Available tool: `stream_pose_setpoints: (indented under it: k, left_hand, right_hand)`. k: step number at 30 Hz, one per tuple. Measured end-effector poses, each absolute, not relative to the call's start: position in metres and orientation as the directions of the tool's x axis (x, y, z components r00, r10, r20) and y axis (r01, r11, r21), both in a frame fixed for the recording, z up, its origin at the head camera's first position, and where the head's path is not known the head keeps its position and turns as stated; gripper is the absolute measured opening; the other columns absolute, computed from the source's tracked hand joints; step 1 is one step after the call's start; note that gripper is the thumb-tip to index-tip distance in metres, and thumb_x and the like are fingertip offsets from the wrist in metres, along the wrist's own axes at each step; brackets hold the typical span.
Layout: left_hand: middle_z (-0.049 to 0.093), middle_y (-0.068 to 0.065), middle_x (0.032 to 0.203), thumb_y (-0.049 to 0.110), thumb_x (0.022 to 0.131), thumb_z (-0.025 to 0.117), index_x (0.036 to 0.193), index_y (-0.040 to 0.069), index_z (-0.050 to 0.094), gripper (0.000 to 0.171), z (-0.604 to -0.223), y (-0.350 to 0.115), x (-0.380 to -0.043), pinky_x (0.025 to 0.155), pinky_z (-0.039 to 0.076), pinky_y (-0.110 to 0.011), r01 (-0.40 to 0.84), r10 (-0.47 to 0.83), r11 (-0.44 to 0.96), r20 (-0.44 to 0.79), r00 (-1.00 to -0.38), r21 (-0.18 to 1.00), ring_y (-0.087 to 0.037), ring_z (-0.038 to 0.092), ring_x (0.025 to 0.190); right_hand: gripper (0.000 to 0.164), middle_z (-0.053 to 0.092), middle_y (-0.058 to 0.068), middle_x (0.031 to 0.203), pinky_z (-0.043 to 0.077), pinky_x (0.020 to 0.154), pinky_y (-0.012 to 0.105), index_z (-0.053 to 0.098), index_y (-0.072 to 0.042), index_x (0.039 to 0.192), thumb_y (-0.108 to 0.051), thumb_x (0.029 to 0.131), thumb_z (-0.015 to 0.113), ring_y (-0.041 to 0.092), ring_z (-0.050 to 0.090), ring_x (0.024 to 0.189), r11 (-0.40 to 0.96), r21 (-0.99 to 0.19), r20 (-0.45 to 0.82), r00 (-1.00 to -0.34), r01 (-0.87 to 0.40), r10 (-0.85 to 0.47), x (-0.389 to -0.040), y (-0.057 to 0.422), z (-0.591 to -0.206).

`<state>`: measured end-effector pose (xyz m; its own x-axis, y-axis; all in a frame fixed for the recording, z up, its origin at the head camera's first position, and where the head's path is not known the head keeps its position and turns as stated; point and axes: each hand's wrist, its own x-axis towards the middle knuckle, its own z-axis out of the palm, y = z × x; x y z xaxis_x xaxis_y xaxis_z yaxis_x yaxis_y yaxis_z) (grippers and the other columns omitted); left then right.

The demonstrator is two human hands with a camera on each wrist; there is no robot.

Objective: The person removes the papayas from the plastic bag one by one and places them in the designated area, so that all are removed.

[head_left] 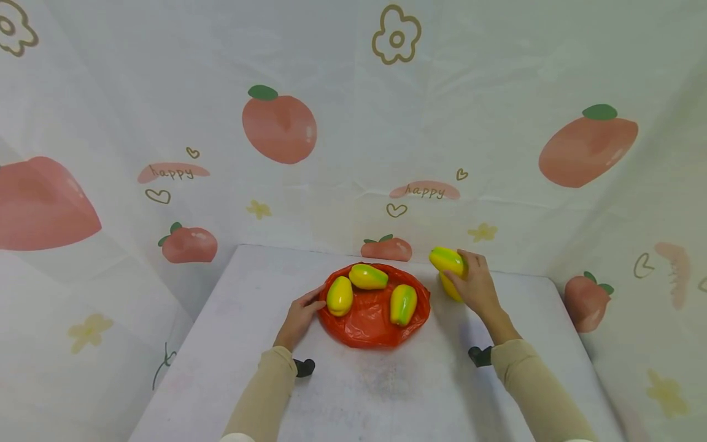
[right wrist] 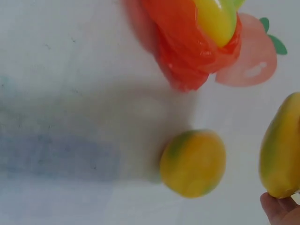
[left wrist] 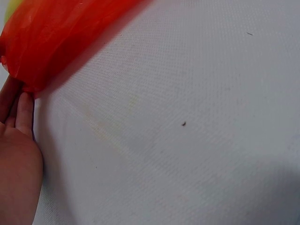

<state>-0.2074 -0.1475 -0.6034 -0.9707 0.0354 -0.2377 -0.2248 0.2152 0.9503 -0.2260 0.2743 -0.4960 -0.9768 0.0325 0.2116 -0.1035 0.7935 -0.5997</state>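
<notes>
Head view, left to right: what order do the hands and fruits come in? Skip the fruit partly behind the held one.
Left hand, left fruit on the red plastic, rear fruit, right fruit, held fruit, right hand.

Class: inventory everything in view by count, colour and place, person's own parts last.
Table: one, white, centre
Printed backdrop: one, mostly white, behind the table
Plastic bag: one, red, on the table
Bagged fruits: three, yellow-green, in the bag
Loose fruit: one, yellow-green, on table, right of bag
Held fruit: one, yellow-green, in the right hand
Wrist devices: two, black, at the wrists
Sleeves: two, beige, on the arms
Left hand: one, bare, at the bag's edge
Right hand: one, bare, gripping held fruit
</notes>
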Motion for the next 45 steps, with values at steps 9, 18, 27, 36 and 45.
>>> stream_pose_setpoints:
  k: [9, 18, 27, 36, 45]
  left_hand:
    - [0.051, 0.005, 0.157, 0.032, 0.1, 0.062, 0.143, 0.037, 0.058, 0.044, -0.605, -0.149, -0.208, 0.127, 0.031, -0.048, -0.225, 0.037, 0.214, -0.238, -0.971, 0.951, -0.023, 0.037, 0.154]
    - [0.05, 0.004, 0.158, 0.033, 0.1, 0.061, 0.144, 0.036, 0.058, 0.045, -0.606, -0.149, -0.208, 0.127, 0.03, -0.049, -0.225, 0.034, 0.224, -0.238, -0.971, 0.948, -0.024, 0.037, 0.154]
    - [0.05, 0.004, 0.158, 0.034, 0.099, 0.063, 0.144, 0.036, 0.058, 0.045, -0.606, -0.148, -0.208, 0.128, 0.03, -0.049, -0.224, 0.047, 0.213, -0.239, -0.97, 0.951, -0.024, 0.036, 0.154]
    - [0.05, 0.006, 0.158, 0.034, 0.1, 0.061, 0.144, 0.038, 0.057, 0.044, -0.603, -0.148, -0.209, 0.128, 0.029, -0.05, -0.212, 0.05, 0.226, -0.229, -0.972, 0.951, -0.024, 0.036, 0.154]
    - [0.05, 0.006, 0.158, 0.036, 0.1, 0.061, 0.144, 0.038, 0.057, 0.045, -0.606, -0.147, -0.208, 0.128, 0.029, -0.05, -0.219, 0.044, 0.237, -0.235, -0.971, 0.947, -0.024, 0.036, 0.154]
  right_hand:
    - [0.064, 0.04, 0.034, 0.143, 0.04, 0.115, 0.066, 0.041, 0.002, 0.149, -0.022, 0.097, 0.07, 0.052, 0.049, 0.127, 0.802, -0.593, 0.226, -0.97, -0.068, 0.084, -0.229, 0.292, -0.502]
    - [0.067, 0.034, 0.038, 0.147, 0.036, 0.115, 0.069, 0.035, 0.005, 0.152, -0.022, 0.099, 0.066, 0.057, 0.043, 0.132, 0.775, -0.63, 0.152, -0.974, 0.036, 0.169, -0.227, 0.313, -0.51]
    - [0.068, 0.032, 0.04, 0.148, 0.035, 0.117, 0.067, 0.032, 0.008, 0.152, -0.023, 0.1, 0.063, 0.057, 0.041, 0.133, 0.755, -0.638, 0.07, -0.966, 0.149, 0.249, -0.222, 0.33, -0.521]
    - [0.068, 0.03, 0.043, 0.149, 0.032, 0.118, 0.067, 0.03, 0.011, 0.152, -0.022, 0.1, 0.059, 0.058, 0.036, 0.135, 0.744, -0.637, 0.019, -0.961, 0.2, 0.274, -0.216, 0.336, -0.529]
    - [0.071, 0.026, 0.045, 0.148, 0.032, 0.116, 0.068, 0.025, 0.012, 0.153, -0.026, 0.101, 0.055, 0.061, 0.036, 0.133, 0.729, -0.627, -0.083, -0.954, 0.274, 0.288, -0.212, 0.339, -0.538]
